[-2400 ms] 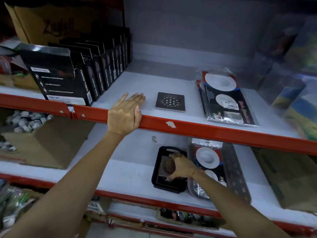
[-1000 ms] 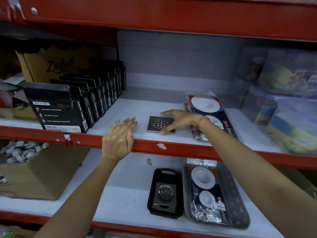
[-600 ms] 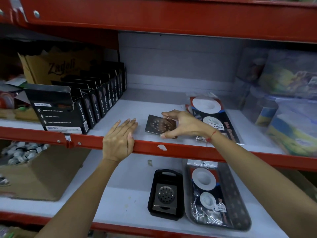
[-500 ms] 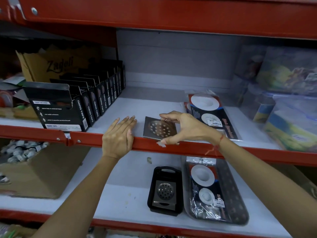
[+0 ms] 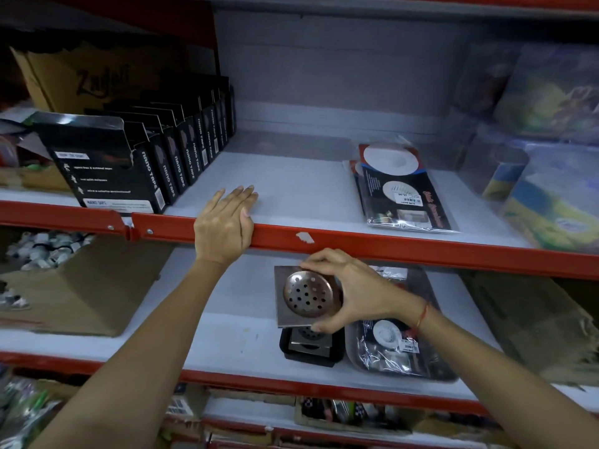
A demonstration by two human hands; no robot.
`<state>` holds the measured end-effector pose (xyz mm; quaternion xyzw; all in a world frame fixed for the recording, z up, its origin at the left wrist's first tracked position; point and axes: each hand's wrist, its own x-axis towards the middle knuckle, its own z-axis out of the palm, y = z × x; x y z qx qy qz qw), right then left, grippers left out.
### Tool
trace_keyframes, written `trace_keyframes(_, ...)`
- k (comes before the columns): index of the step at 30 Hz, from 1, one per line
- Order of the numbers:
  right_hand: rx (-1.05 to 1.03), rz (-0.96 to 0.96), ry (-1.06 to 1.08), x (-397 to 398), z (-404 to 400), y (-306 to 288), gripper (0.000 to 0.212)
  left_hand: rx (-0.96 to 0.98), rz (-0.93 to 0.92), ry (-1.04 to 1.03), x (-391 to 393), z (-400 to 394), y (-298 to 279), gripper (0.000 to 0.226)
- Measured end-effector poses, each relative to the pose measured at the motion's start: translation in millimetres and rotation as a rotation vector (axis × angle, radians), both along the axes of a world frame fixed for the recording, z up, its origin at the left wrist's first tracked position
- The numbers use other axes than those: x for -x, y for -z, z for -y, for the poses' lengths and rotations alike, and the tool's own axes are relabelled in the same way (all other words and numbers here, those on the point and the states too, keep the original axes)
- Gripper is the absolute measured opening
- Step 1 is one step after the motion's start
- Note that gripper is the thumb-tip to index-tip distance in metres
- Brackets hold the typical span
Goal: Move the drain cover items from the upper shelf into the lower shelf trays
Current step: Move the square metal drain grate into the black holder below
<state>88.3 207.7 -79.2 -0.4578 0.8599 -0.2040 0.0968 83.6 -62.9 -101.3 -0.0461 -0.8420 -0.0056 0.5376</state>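
Note:
My right hand [image 5: 356, 290] grips a square metal drain cover [image 5: 304, 296] with a round perforated centre. It hangs tilted in the air, below the red edge of the upper shelf [image 5: 372, 246] and above a small black tray [image 5: 309, 353] on the lower shelf. That tray holds another square drain cover [image 5: 309, 341], partly hidden by the one I hold. My left hand [image 5: 223, 226] rests flat over the upper shelf's front edge, holding nothing. A bagged pack of white drain covers [image 5: 400, 189] lies on the upper shelf. A second bagged pack [image 5: 385, 345] lies in a larger dark tray [image 5: 431, 319] on the lower shelf.
A row of black nano tape boxes [image 5: 139, 163] stands at the upper shelf's left, with a cardboard box [image 5: 81, 82] behind. Plastic-wrapped goods [image 5: 544, 163] fill the upper right. On the lower shelf a brown box [image 5: 81, 286] sits left and a brown bag [image 5: 534, 325] right.
My right hand lifted the square drain cover off the upper shelf and brought it down in front of the lower shelf, over the black tray. My left hand stayed on the shelf edge.

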Motion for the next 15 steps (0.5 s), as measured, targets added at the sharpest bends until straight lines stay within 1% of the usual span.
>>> trace_keyframes(2, -0.023, -0.074, -0.006, 3, 4, 16, 0.104, 0.005, -0.015, 0.003, 1, 0, 1, 0.044)
trace_keyframes(6, -0.089, -0.055, 0.029, 19, 14, 53, 0.106, 0.015, -0.031, 0.015, 2, 1, 1, 0.045)
trace_keyframes(11, -0.193, 0.059, 0.140, 53, 23, 104, 0.096, 0.028, -0.050, 0.014, 3, 2, 2, 0.045)
trace_keyframes(15, -0.322, 0.136, 0.193, 70, 30, 142, 0.098, 0.039, -0.067, 0.025, 5, 4, 4, 0.045)
